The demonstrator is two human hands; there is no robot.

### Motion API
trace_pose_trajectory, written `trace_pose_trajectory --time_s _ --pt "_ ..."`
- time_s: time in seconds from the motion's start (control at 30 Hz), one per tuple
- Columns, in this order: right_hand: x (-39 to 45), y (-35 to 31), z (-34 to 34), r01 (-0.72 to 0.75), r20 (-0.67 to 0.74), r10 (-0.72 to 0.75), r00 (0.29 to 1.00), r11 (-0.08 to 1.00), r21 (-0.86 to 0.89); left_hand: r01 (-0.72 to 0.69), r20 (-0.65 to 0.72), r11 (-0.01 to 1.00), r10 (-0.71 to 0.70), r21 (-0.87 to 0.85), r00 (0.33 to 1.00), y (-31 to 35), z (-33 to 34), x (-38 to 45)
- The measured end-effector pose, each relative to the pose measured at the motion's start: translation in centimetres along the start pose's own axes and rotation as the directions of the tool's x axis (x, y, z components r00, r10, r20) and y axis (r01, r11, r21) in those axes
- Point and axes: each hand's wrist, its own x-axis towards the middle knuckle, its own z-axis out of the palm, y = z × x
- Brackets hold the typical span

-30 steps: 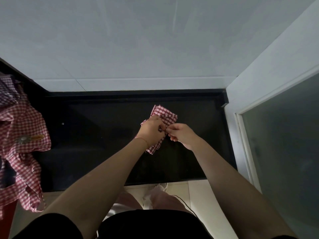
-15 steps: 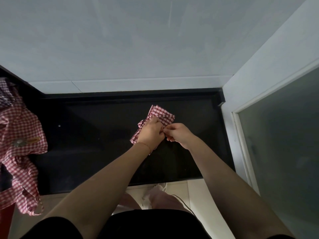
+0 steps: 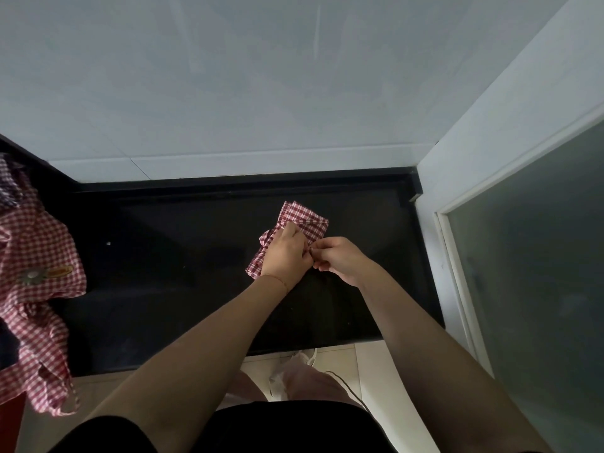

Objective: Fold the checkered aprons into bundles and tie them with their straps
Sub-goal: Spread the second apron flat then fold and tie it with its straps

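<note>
A small folded bundle of red-and-white checkered apron (image 3: 305, 218) lies on the black counter (image 3: 170, 263), right of its middle. My left hand (image 3: 286, 255) lies on top of the bundle with fingers curled over it and covers most of it. My right hand (image 3: 338, 261) is just to the right, fingertips pinched together at the bundle's right edge, where the two hands meet. What it pinches is too small to see; it looks like a strap end.
A heap of unfolded checkered aprons (image 3: 36, 282) hangs over the counter's left end. A pale wall (image 3: 261, 93) rises behind the counter and a frosted glass door (image 3: 536, 273) stands at the right. Tiled floor (image 3: 376, 371) and my legs are below.
The bundle has turned slightly and a loose flap now shows left of my left hand. Both hands stay together at the bundle's right edge with small finger movements.
</note>
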Motion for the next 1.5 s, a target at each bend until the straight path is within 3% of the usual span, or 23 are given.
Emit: trace_pose_trajectory --time_s 0.23,0.4,0.6,0.87,1.0,1.1,1.17,1.27,1.37,1.5 --pt "-0.4 0.4 0.1 0.008 -0.002 -0.008 1.0 0.996 0.093 0.046 -0.026 0.998 -0.045 0.031 0.999 0.7 0.3 -0.1" --pt "-0.2 0.5 0.4 0.042 -0.047 -0.039 0.998 0.998 0.057 0.109 0.006 0.993 -0.11 0.032 0.994 0.8 0.2 0.4" --pt "0.0 0.2 1.2 -0.05 -0.122 0.063 0.99 0.992 0.113 0.179 -0.059 0.983 -0.181 -0.042 0.982 1.1 0.8 -0.2" --pt "-0.2 0.1 1.7 -0.064 -0.157 0.104 0.982 0.969 0.239 0.211 -0.104 0.974 -0.218 -0.078 0.97 1.5 1.1 -0.6" --pt "0.0 0.0 1.4 -0.046 -0.18 0.071 0.981 0.989 0.137 0.248 0.004 0.968 -0.248 -0.02 0.969 1.8 0.2 0.2" --pt "0.0 0.3 1.3 0.079 -0.207 -0.088 0.974 0.996 -0.05 0.279 0.186 0.952 -0.299 0.124 0.936 2.8 -1.4 1.7" --pt "-0.1 0.4 1.3 0.153 -0.251 -0.203 0.946 0.967 -0.204 0.216 0.271 0.949 -0.276 0.231 0.922 3.5 -2.6 2.8" --pt "-0.1 0.7 1.1 0.131 -0.263 -0.17 0.95 0.979 -0.159 0.116 0.358 0.954 -0.215 0.278 0.908 4.1 -3.6 3.4" --pt "-0.2 0.8 1.0 0.092 -0.201 -0.112 0.973 0.99 -0.107 0.071 0.308 0.967 -0.147 0.246 0.94 2.8 -3.5 1.9" --pt "-0.1 0.9 1.9 0.106 -0.238 -0.187 0.953 0.943 -0.316 0.091 0.134 0.987 -0.109 0.136 0.985 0.5 -2.2 -1.3"
